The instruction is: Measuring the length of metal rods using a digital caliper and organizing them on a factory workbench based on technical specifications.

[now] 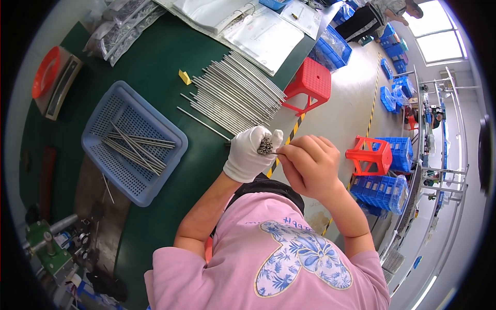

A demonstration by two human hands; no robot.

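Observation:
My left hand (245, 159), in a white glove, is closed around a bundle of thin metal tubes (265, 146), their round ends facing up between thumb and fingers. Close against those ends is my bare right hand (312, 164), its thumb and fingertips pinched on a thin metal piece (275, 153) that shows only as a short dark line; its kind is hard to make out. Just beyond the glove, many similar metal rods (235, 93) lie side by side on the green table (155, 62). One rod (202, 123) lies a little apart from that row.
Left on the table is a blue perforated basket (138, 199) with several rods inside. A yellow paper scrap (184, 77) and an open binder (263, 39) lie farther back. Red stools (312, 80) and blue crates (380, 192) stand to the right. Another person (369, 20) is far off.

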